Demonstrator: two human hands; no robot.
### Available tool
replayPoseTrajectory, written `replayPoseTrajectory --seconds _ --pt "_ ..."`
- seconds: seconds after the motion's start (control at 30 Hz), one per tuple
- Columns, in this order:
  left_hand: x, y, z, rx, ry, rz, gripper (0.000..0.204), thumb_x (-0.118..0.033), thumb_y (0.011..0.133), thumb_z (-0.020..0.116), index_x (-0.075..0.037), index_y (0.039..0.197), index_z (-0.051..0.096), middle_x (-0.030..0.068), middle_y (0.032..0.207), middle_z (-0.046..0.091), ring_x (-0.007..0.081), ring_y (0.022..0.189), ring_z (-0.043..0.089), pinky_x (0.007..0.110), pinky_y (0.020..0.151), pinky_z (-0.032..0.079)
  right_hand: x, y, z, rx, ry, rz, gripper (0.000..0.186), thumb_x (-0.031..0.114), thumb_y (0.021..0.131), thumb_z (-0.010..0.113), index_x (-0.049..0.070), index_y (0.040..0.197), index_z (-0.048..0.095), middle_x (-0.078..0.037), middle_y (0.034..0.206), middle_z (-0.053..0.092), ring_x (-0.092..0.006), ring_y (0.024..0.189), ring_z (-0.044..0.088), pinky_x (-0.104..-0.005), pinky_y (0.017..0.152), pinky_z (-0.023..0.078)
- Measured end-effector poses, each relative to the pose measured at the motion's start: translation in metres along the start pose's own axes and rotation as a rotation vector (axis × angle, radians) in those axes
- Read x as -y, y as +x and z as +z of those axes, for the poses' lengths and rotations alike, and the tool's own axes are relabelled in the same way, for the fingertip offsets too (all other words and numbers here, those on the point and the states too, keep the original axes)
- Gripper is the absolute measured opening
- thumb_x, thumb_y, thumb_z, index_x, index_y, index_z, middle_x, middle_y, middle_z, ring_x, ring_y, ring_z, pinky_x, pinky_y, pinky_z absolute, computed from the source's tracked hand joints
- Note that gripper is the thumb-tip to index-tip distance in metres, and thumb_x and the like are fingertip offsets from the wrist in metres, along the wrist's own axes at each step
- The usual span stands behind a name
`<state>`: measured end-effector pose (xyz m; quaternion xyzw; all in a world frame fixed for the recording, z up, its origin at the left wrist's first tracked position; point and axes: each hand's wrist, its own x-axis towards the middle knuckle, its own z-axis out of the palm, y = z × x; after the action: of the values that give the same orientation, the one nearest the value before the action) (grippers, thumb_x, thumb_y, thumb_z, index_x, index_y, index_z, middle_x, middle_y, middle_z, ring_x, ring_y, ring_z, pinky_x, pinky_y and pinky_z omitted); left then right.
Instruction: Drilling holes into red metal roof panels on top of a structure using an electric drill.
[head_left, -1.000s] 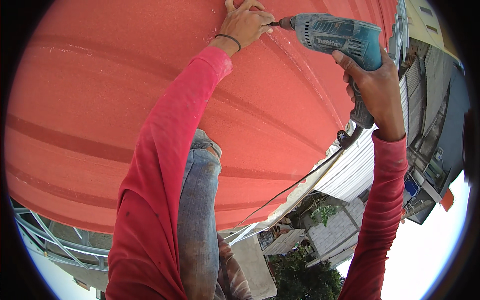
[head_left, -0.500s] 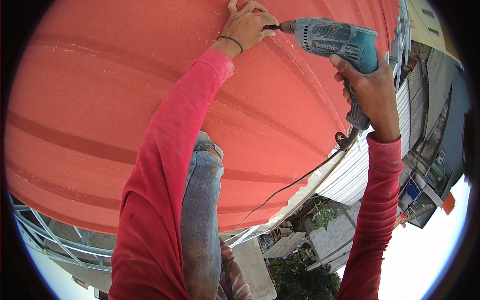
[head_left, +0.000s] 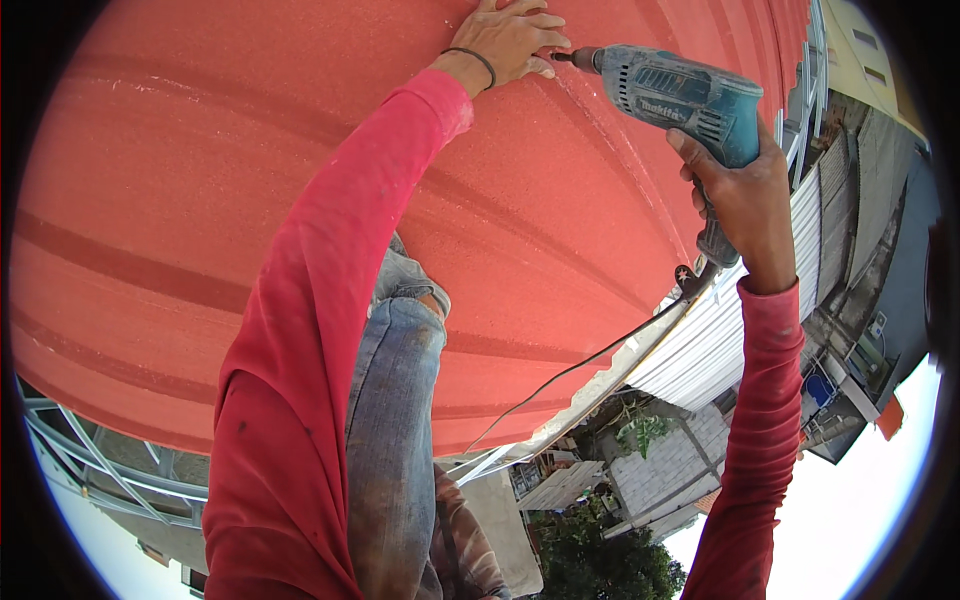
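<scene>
My right hand [head_left: 745, 190] is wrapped around the handle of a teal and dark grey corded power drill [head_left: 685, 95], its thumb lying along the rear of the body. Toward the left points the drill's chuck [head_left: 585, 60], with a short dark bit at its end. The bit's tip lies at the fingertips of my left hand [head_left: 512, 45], between thumb and forefinger. That hand rests on the red ribbed roof sheet [head_left: 300, 150] with its fingers apart, and I see nothing gripped in it. Whether a screw sits at the tip is too small to tell.
A dark power cord [head_left: 570, 370] runs from the drill down across the sheet's edge. My jeans-clad leg [head_left: 395, 400] is on the roof. Beyond the edge lie white corrugated roofing [head_left: 690, 350], a grey block wall [head_left: 665, 460] and a tree [head_left: 600, 555] far below. Metal trusses [head_left: 110, 470] show at lower left.
My left fingers have spread from their pinch around the bit's tip. The drill has shifted slightly right and down, and the left hand a little right.
</scene>
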<state>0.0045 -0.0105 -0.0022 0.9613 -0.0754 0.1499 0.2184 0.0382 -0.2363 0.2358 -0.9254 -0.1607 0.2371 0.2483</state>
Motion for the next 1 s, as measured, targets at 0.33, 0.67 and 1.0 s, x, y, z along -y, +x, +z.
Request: replayPoseTrajectory --seconds 0.33,0.67,1.0 --pt "0.002 0.005 -0.009 0.175 0.047 0.002 0.055 -0.037 0.073 0.086 -0.029 0.124 0.068 -0.0087 0.136 0.062 0.0164 0.132 0.049 0.054 0.116 0.026 -0.002 0.002 -0.002 0.013 -0.006 -0.004 0.04 0.024 0.086 0.085 0.003 0.114 0.066 -0.004 0.073 0.069 -0.0086 0.049 0.056 -0.025 0.046 0.045" --pt "-0.001 0.008 -0.012 0.205 0.069 0.007 0.056 -0.037 0.074 0.084 -0.028 0.126 0.066 -0.0078 0.138 0.061 0.0168 0.134 0.048 0.056 0.114 0.026 -0.017 0.005 -0.003 0.0 0.003 -0.188 0.043 0.025 0.085 0.085 0.0 0.114 0.065 -0.01 0.091 0.076 -0.017 0.073 0.071 -0.0317 0.067 0.057" --pt "0.001 0.006 -0.007 0.185 0.054 0.01 0.061 -0.038 0.076 0.083 -0.028 0.132 0.064 -0.0078 0.141 0.06 0.0165 0.134 0.048 0.056 0.114 0.025 -0.012 0.002 0.007 -0.035 -0.083 -0.208 0.049 0.024 0.083 0.086 -0.002 0.118 0.062 -0.017 0.093 0.076 -0.027 0.077 0.074 -0.0365 0.072 0.058"
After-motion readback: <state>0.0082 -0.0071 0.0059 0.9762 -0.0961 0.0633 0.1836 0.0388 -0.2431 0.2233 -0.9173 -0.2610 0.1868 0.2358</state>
